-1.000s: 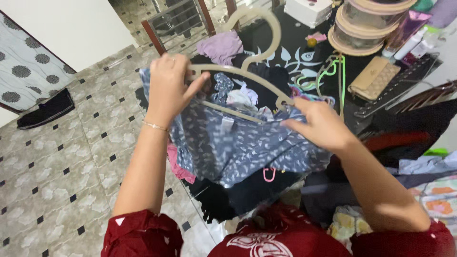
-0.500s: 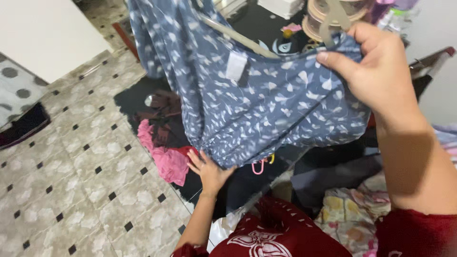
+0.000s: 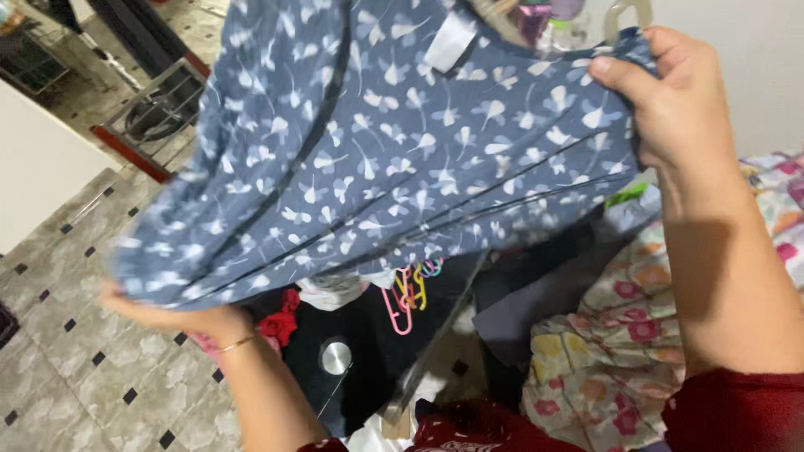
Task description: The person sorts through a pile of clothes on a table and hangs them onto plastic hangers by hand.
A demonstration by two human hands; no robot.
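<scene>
Red sleeves (image 3: 729,410) with a white pattern are seen at the bottom edge, nearest the camera.

Left hand (image 3: 180,314): held low at the left, forearm rising from the bottom edge, a thin gold bracelet (image 3: 237,342) worn at the wrist. The lower edge of the garment is gripped from beneath; the fingers are largely hidden under the cloth, so their exact curl cannot be told.

Right hand (image 3: 674,109): raised high at the right, forearm upright. The fingers are closed, the thumb pressed across the top corner of the garment, which is pinched firmly.

Blue garment (image 3: 394,159): dark blue with small white leaf shapes, a white label (image 3: 450,40) sewn near its top. It is held spread in the air between both hands, slanting from upper right down to lower left, above the table.

Below the garment, a dark table (image 3: 360,335) is seen, with small pink, yellow and other coloured hangers (image 3: 406,297) lying on it, a red cloth (image 3: 280,322) beside them.

At the right, floral fabric (image 3: 611,351) is heaped.

Farther left, a tiled floor (image 3: 75,368) with small black diamonds is shown; a metal rack (image 3: 159,105) stands beyond it.
</scene>
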